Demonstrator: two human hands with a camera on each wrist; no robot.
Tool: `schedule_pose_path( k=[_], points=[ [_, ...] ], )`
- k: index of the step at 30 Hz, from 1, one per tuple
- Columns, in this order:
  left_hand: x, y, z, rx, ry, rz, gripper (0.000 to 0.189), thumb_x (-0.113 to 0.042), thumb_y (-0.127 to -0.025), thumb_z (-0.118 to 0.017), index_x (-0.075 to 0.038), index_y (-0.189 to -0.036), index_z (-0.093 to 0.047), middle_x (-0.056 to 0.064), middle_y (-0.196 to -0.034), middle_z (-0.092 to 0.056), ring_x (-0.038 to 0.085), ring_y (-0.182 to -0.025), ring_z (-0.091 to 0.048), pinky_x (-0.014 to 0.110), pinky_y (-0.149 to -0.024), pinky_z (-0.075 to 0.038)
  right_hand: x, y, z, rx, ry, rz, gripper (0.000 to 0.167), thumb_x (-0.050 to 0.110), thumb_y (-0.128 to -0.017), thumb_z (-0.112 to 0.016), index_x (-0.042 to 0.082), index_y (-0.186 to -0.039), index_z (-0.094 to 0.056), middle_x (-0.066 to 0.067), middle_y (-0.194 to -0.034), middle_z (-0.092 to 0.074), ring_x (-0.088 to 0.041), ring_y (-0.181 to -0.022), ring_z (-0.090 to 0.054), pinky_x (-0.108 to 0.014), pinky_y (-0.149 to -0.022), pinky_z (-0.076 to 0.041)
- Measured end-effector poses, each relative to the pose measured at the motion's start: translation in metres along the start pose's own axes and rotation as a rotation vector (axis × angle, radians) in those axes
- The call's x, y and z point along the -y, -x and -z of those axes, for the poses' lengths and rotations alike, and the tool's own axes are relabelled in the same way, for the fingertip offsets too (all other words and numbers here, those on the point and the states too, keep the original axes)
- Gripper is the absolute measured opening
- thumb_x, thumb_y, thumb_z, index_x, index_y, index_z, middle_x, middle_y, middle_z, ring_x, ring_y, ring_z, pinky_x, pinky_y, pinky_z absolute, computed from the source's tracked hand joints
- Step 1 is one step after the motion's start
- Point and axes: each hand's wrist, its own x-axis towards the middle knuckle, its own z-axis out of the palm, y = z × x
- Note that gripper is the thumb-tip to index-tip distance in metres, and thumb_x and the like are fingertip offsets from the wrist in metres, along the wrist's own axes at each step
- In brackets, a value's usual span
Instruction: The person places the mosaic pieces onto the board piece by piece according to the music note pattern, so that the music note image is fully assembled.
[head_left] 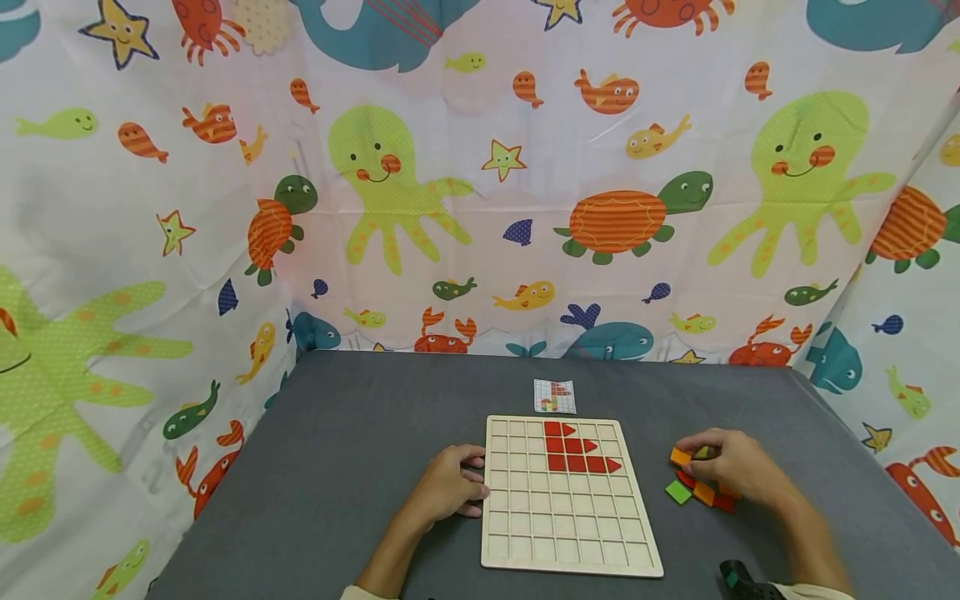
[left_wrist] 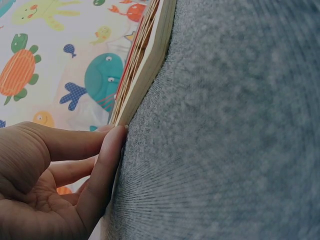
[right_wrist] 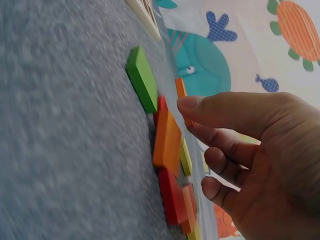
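A pale wooden grid board (head_left: 570,517) lies on the grey table, with rows of red square and triangle tiles (head_left: 576,446) set in its upper cells. At its left edge is my left hand (head_left: 450,483); in the left wrist view the thumb and a bent finger (left_wrist: 112,155) hold the board's rim. My right hand (head_left: 738,467) is over a small pile of tiles to the right, pinching an orange tile (right_wrist: 181,87) between thumb and index finger. Beneath lie a green tile (right_wrist: 142,80), another orange tile (right_wrist: 167,140) and a red tile (right_wrist: 171,197).
A small printed pattern card (head_left: 555,397) lies just behind the board. Near the right forearm, a dark object (head_left: 738,575) shows at the bottom edge. A sea-animal curtain (head_left: 480,200) hangs behind and beside the table.
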Motion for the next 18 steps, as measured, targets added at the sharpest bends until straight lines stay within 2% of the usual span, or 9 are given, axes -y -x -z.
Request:
schedule_pose_path(
  k=[6,18],
  points=[
    [0.0,0.0,0.0,-0.003,-0.004,0.002,0.062,0.011,-0.084,-0.078,0.008,-0.143,-0.058,0.02,-0.128,-0.061,0.025,-0.102,-0.068,0.038,-0.061,-0.067,0.014,-0.002,-0.011,-0.046,0.055,0.091,0.032,0.032,-0.091,-0.083,0.014,-0.117,-0.081,-0.01,-0.117,-0.072,-0.028,-0.101,-0.061,-0.045,-0.084,-0.056],
    [-0.001,0.001,0.0,-0.002,-0.008,0.0,0.061,0.011,-0.084,-0.078,0.008,-0.142,-0.058,0.02,-0.128,-0.06,0.024,-0.101,-0.067,0.038,-0.061,-0.067,0.046,-0.007,-0.034,-0.037,-0.003,0.204,0.031,0.028,-0.09,-0.084,0.014,-0.117,-0.081,-0.003,-0.114,-0.071,-0.019,-0.094,-0.057,-0.034,-0.076,-0.052]
  ],
)
